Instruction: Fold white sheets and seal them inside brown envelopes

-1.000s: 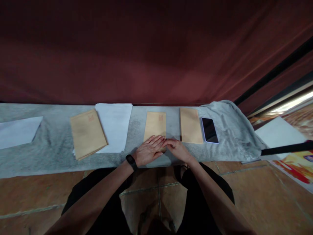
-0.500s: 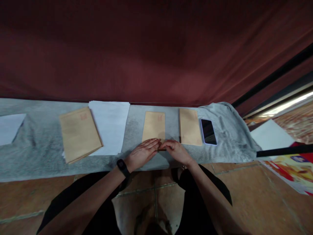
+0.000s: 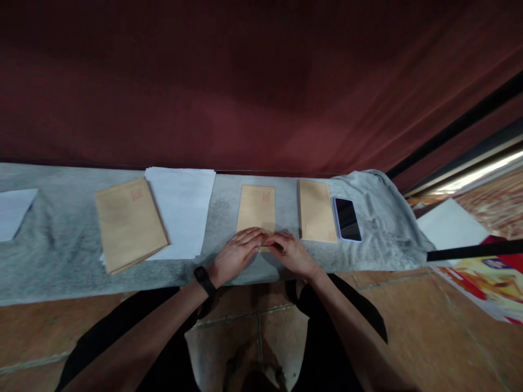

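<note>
A brown envelope (image 3: 257,207) lies lengthwise on the grey cloth (image 3: 61,261) straight in front of me. Both my hands rest on its near end, fingertips meeting. My left hand (image 3: 237,253), with a black band at the wrist, lies flat with its fingers stretched over the envelope's near left corner. My right hand (image 3: 291,253) has its fingers bent and pinched at the envelope's near edge, where a dark shadow shows under them. The near end of the envelope is hidden by the hands.
A second brown envelope (image 3: 316,211) lies to the right, with a black phone (image 3: 347,219) beside it. To the left lie white sheets (image 3: 182,209) and a stack of brown envelopes (image 3: 128,223). Another white sheet (image 3: 14,211) is at far left. A dark red curtain hangs behind.
My hands have moved slightly away from me onto the envelope's near end. The dark gap seen at that edge half a second ago has closed. The view shifted a little.
</note>
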`<state>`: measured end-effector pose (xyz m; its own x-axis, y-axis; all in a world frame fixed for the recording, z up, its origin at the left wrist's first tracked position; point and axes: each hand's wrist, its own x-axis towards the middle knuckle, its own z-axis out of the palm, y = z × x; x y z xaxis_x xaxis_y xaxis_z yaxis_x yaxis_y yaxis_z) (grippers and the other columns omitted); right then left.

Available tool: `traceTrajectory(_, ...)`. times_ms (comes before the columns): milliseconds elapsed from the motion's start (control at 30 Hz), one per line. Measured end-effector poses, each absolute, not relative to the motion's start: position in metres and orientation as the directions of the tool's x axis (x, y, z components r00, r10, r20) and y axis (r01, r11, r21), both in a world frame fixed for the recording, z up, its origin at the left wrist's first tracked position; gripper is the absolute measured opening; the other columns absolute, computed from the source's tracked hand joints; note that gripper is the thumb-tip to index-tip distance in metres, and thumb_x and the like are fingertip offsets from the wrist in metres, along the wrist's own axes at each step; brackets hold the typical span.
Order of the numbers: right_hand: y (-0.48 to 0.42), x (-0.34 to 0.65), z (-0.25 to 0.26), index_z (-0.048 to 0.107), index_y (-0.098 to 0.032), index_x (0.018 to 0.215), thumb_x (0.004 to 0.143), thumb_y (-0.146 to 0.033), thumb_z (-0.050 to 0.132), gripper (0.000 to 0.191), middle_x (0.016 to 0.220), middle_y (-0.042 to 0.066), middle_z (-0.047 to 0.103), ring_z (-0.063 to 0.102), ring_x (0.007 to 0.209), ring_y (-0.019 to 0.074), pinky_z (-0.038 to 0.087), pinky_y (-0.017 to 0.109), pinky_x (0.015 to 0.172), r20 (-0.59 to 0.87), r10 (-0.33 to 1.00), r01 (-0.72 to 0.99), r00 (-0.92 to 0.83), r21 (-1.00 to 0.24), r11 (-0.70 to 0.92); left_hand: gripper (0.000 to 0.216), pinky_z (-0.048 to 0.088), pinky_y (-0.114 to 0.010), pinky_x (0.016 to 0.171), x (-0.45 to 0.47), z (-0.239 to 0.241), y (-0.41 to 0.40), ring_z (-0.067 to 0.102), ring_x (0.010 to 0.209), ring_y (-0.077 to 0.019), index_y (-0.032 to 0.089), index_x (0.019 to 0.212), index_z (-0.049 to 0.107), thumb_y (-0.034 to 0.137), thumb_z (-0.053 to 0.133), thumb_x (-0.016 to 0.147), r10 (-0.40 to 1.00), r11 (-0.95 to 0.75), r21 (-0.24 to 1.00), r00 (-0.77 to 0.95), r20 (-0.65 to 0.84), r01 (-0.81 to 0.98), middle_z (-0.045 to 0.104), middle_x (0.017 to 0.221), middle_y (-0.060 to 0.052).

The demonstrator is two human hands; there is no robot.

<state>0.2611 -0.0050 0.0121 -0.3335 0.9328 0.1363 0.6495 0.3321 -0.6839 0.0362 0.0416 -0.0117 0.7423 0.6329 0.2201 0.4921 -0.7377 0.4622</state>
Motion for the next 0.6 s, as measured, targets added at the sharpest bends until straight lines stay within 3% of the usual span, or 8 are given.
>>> traceTrajectory(300,-0.015,0.236,-0.001,0.066,-0.020,0.107,0.095,-0.023,0.061,0.013,0.111,0.010,0.066,0.059,0.109,0.0268,0.047,0.041,0.095,0.169,0.969,0.833,-0.180,-0.499,0.241,0.053,0.026,-0.047,0.127,0.042,-0.013,0.037,0.030,0.153,-0.0226,0.020,0.156,0.038,0.025,0.031,0.104,0.682,-0.726,0.297,0.707,0.189,0.620,0.041,0.162,-0.007)
traceTrajectory(467,-0.018,0.221,-0.009,0.058,-0.017,0.130,0.099,-0.033,0.056,0.035,0.137,0.016,0.057,0.054,0.122,0.0303,0.046,0.047,0.103,0.190,0.979,0.872,-0.071,-0.465,0.153,0.055,0.023,-0.053,0.127,0.043,-0.013,0.034,0.026,0.155,-0.0277,0.022,0.157,0.037,0.033,0.033,0.104,0.750,-0.661,0.255,0.633,0.193,0.705,0.037,0.164,-0.008)
traceTrajectory(600,-0.019,0.226,-0.018,0.043,-0.017,0.148,0.100,-0.031,0.052,0.051,0.155,0.017,0.044,0.039,0.142,0.0329,0.038,0.052,0.114,0.237,0.971,0.880,-0.032,-0.454,0.139,0.056,0.026,-0.054,0.125,0.038,-0.017,0.034,0.025,0.155,-0.0299,0.023,0.158,0.035,0.039,0.033,0.104,0.787,-0.617,0.246,0.582,0.204,0.747,0.031,0.167,-0.010)
